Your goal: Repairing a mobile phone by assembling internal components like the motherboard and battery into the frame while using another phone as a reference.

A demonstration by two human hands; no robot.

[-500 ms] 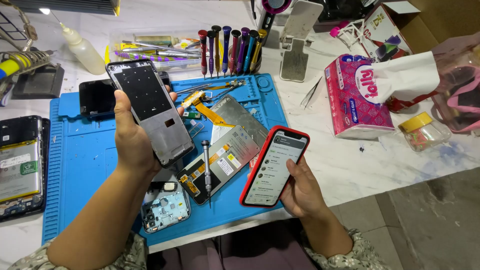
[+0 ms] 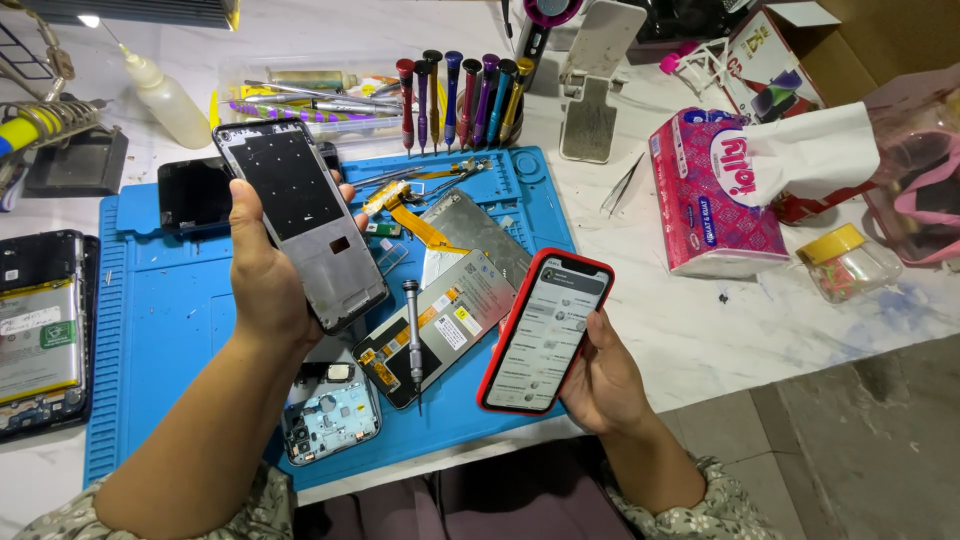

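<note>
My left hand (image 2: 262,275) grips a stripped phone frame (image 2: 300,215) with its dark inner side facing me, raised above the blue work mat (image 2: 160,320). My right hand (image 2: 600,375) holds a phone in a red case (image 2: 545,330) with its lit screen showing a list, at the mat's near right edge. Between the hands lie a loose display panel with an orange flex cable (image 2: 440,300) and a small screwdriver (image 2: 413,335). A bluish phone back part (image 2: 330,415) rests under my left forearm.
A rack of coloured screwdrivers (image 2: 460,95), a tool tray (image 2: 300,100) and a squeeze bottle (image 2: 170,100) stand at the back. An opened phone with its battery (image 2: 40,330) lies far left. A pink tissue box (image 2: 715,195), a yellow-lidded jar (image 2: 848,262) and a phone stand (image 2: 592,100) sit to the right.
Both hands keep their grips. The frame in my left hand and the red-cased phone sit in nearly the same places as before.
</note>
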